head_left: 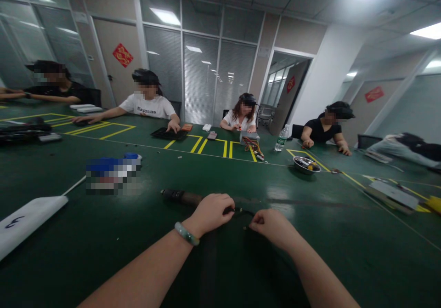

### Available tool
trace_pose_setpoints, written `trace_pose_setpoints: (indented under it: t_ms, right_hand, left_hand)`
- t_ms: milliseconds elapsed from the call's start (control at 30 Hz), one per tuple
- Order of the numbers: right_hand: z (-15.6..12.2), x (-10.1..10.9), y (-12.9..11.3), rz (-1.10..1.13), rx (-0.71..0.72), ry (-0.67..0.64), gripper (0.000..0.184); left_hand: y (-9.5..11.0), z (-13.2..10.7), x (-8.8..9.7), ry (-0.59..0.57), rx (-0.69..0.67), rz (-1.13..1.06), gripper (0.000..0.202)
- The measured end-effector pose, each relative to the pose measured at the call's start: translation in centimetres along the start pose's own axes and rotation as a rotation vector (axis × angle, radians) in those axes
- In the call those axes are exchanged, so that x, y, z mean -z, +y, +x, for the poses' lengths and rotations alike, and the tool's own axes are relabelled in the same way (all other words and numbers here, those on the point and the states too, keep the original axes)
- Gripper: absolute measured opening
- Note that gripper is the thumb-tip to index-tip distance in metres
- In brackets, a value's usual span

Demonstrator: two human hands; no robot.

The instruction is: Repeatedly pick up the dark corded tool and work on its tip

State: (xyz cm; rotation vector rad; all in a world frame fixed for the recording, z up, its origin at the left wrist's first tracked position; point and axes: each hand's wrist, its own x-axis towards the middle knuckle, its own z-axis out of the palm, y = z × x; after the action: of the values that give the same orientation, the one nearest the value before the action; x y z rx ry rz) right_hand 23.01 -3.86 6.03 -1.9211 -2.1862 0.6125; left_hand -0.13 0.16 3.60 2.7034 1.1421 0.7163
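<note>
My left hand [212,212], with a pale green bangle on the wrist, is closed in a pinch at the far edge of a dark flat object [227,253] lying on the green table [103,234]. My right hand [272,225] is closed too, fingers curled on the same edge a little to the right. What the fingers grip is too small and dark to name. A dark cylindrical tool [181,196] lies just beyond my left hand.
A white card [27,220] lies at the left. A metal bowl [306,164] and a water bottle [282,138] stand farther off. Several other people sit round the table, which is marked with yellow tape. A grey flat device [392,194] lies at the right.
</note>
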Motion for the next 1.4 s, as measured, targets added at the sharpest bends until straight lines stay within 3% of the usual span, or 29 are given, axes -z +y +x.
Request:
trace_pose_setpoints:
  t_ms: [200,400,500,733,1400]
  right_hand:
    - [0.2,0.1,0.0,0.057,0.055,-0.023,0.01]
    - [1.5,-1.5,-0.1,0.052,0.188,0.262,0.01]
    - [2.0,-2.8,-0.1,0.044,0.242,0.338,0.01]
    - [2.7,-4.6,0.2,0.114,0.147,0.291,0.012]
    - [2.8,-5.3,-0.7,0.42,0.052,0.285,0.023]
  left_hand:
    - [-0.3,0.0,-0.3,0.004,-0.027,0.001,0.008]
    - [-0.4,0.2,-0.5,0.007,-0.036,0.002,0.01]
    - [-0.4,0.3,-0.5,0.008,-0.041,-0.012,0.009]
    - [-0.7,0.3,-0.7,0.006,-0.055,-0.053,0.01]
    - [0.1,0.4,-0.9,-0.011,-0.03,0.081,0.008]
